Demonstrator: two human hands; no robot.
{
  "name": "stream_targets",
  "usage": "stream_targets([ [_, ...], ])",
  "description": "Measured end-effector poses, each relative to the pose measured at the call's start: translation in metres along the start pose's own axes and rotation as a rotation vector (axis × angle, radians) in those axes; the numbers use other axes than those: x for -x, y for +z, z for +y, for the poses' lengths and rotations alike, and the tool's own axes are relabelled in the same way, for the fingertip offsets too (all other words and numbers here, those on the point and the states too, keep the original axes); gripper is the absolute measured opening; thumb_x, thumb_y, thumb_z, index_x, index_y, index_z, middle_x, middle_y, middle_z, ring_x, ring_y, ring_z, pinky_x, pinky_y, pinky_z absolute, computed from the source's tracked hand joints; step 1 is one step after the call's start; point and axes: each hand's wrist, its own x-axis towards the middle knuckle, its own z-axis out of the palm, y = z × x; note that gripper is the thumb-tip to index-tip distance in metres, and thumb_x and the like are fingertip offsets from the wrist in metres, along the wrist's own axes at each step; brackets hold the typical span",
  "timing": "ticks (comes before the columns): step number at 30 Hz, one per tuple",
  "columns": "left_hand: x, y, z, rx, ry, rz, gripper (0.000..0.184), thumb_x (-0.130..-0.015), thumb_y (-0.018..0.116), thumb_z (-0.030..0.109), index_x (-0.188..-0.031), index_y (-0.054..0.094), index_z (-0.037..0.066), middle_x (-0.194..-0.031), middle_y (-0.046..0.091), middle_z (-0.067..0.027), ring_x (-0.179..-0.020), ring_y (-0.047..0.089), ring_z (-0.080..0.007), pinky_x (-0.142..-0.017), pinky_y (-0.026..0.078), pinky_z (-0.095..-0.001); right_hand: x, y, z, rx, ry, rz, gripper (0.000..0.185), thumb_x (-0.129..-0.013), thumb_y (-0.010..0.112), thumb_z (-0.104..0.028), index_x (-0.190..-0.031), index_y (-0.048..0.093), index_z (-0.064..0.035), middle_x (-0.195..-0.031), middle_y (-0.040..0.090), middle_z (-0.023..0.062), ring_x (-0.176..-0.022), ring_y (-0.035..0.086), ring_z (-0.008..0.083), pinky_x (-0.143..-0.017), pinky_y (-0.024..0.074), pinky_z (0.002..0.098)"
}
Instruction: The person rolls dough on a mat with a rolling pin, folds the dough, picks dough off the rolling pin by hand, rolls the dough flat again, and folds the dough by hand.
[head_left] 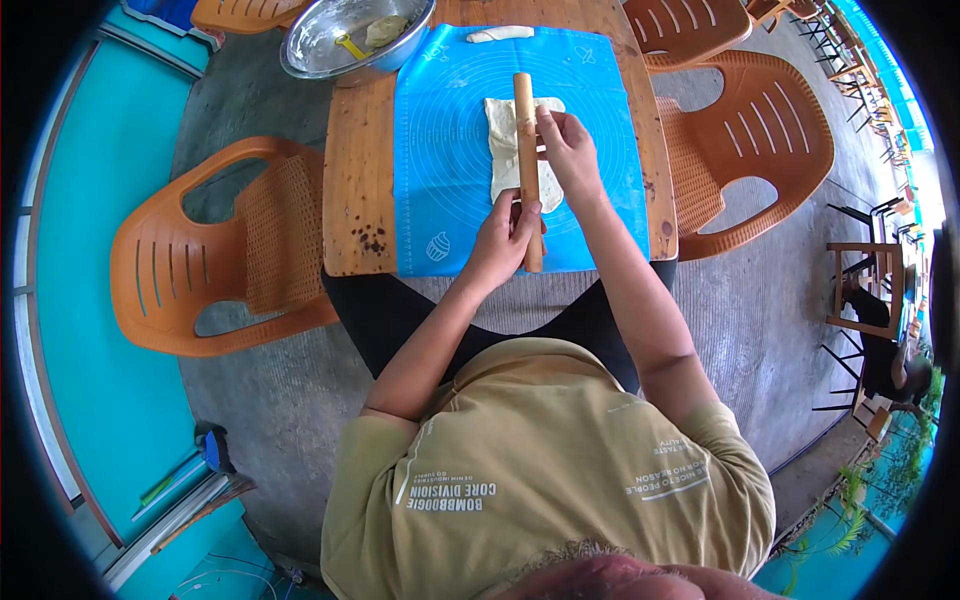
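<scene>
A wooden rolling pin (527, 130) points away from me, lying lengthwise over a flat, roughly rectangular sheet of dough (504, 150). My left hand (507, 236) grips the pin near its closer end, fingers wrapped round it. Farther along, my right hand (568, 150) holds the pin from the right side with thumb and fingers closed against it. Under the dough lies a blue silicone baking mat (440, 190) printed with circles and a ruler edge. A rolled piece of dough (500, 34) rests at the mat's far edge.
A metal bowl (310, 45) holding dough (386, 31) and a yellow utensil (350, 45) stands at the table's far left. The wooden table (358, 170) has orange plastic chairs on both sides, including a left chair (215, 250) and a right chair (750, 140).
</scene>
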Motion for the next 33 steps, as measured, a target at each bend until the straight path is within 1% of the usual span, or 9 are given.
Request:
stream_targets([
  [5, 0.000, 0.001, -0.005, 0.030, 0.024, 0.000, 0.037, -0.113, 0.054, 0.032, -0.131, 0.049, 0.000, -0.084, 0.067, -0.0079, -0.066, 0.070, -0.0168, -0.060, 0.057, -0.0331, -0.009, -0.002, 0.010, 0.098, 0.001, -0.056, 0.050, -0.105, 0.068, -0.043, -0.109, 0.068, 0.0063, -0.087, 0.072, 0.0110, -0.076, 0.069, 0.0146, -0.066, 0.0579, 0.0318],
  [12, 0.000, -0.006, -0.010, -0.235, 0.125, -0.077, 0.037, -0.114, 0.051, 0.035, -0.128, 0.050, 0.001, -0.082, 0.067, -0.0076, -0.065, 0.068, -0.0170, -0.059, 0.056, -0.0330, -0.003, -0.005, -0.001, 0.030, 0.156, -0.169, 0.045, -0.100, 0.076, -0.040, -0.113, 0.066, 0.0020, -0.089, 0.069, 0.0066, -0.082, 0.068, 0.0147, -0.065, 0.0556, 0.0292],
  [15, -0.002, 0.000, -0.013, -0.205, 0.167, -0.062, 0.036, -0.114, 0.050, 0.035, -0.126, 0.051, 0.000, -0.082, 0.066, -0.0078, -0.066, 0.068, -0.0175, -0.058, 0.055, -0.0331, -0.003, -0.003, -0.007, 0.008, 0.208, -0.218, 0.056, -0.097, 0.080, -0.039, -0.126, 0.060, 0.0051, -0.094, 0.069, 0.0106, -0.089, 0.071, 0.0178, -0.066, 0.0588, 0.0306],
  [17, 0.002, 0.004, -0.002, -0.031, -0.002, -0.039, 0.034, -0.115, 0.049, 0.033, -0.127, 0.051, 0.002, -0.088, 0.065, -0.0062, -0.071, 0.066, -0.0142, -0.064, 0.056, -0.0305, 0.002, 0.005, -0.014, -0.073, 0.170, -0.067, 0.062, -0.102, 0.074, -0.031, -0.142, 0.048, 0.0081, -0.104, 0.069, 0.0139, -0.096, 0.073, 0.0217, -0.075, 0.0627, 0.0337],
  [20, -0.001, -0.008, -0.002, 0.138, 0.025, 0.052, 0.033, -0.115, 0.047, 0.033, -0.126, 0.052, 0.003, -0.088, 0.065, -0.0061, -0.069, 0.066, -0.0146, -0.063, 0.055, -0.0306, -0.010, -0.007, 0.003, -0.215, 0.026, -0.024, 0.065, -0.107, 0.066, -0.022, -0.154, 0.033, 0.0089, -0.111, 0.069, 0.0153, -0.103, 0.073, 0.0245, -0.084, 0.0640, 0.0353],
  [21, 0.000, -0.014, 0.004, 0.114, 0.045, 0.100, 0.034, -0.116, 0.045, 0.034, -0.126, 0.051, 0.002, -0.088, 0.065, -0.0064, -0.068, 0.065, -0.0148, -0.062, 0.055, -0.0303, -0.007, -0.008, -0.005, -0.223, -0.023, -0.006, 0.045, -0.110, 0.058, -0.012, -0.148, 0.045, 0.0088, -0.105, 0.069, 0.0121, -0.092, 0.072, 0.0198, -0.078, 0.0614, 0.0316],
  [25, 0.002, -0.043, 0.021, 0.095, 0.051, 0.159, 0.040, -0.116, 0.045, 0.038, -0.125, 0.054, 0.001, -0.087, 0.063, -0.0054, -0.067, 0.064, -0.0147, -0.061, 0.053, -0.0298, -0.025, -0.021, 0.014, 0.143, -0.099, -0.162, 0.028, -0.108, 0.049, -0.005, -0.126, 0.068, 0.0049, -0.085, 0.066, 0.0055, -0.068, 0.058, 0.0127, -0.062, 0.0477, 0.0291],
  [30, 0.006, -0.045, 0.027, 0.162, 0.039, 0.179, 0.041, -0.115, 0.045, 0.038, -0.125, 0.053, 0.000, -0.083, 0.063, -0.0054, -0.063, 0.063, -0.0137, -0.056, 0.052, -0.0292, -0.020, -0.007, 0.019, 0.495, -0.289, -0.072, 0.026, -0.107, 0.055, -0.014, -0.125, 0.070, -0.0046, -0.078, 0.065, 0.0125, -0.067, 0.063, 0.0201, -0.066, 0.0519, 0.0358],
  [33, 0.009, -0.041, 0.023, 0.155, 0.018, 0.139, 0.043, -0.114, 0.048, 0.041, -0.126, 0.056, 0.001, -0.084, 0.064, -0.0047, -0.067, 0.062, -0.0133, -0.060, 0.051, -0.0287, -0.016, -0.004, 0.017, 0.543, -0.386, -0.090, 0.022, -0.106, 0.058, -0.015, -0.120, 0.072, -0.0044, -0.088, 0.072, 0.0183, -0.083, 0.074, 0.0317, -0.075, 0.0562, 0.0398],
])
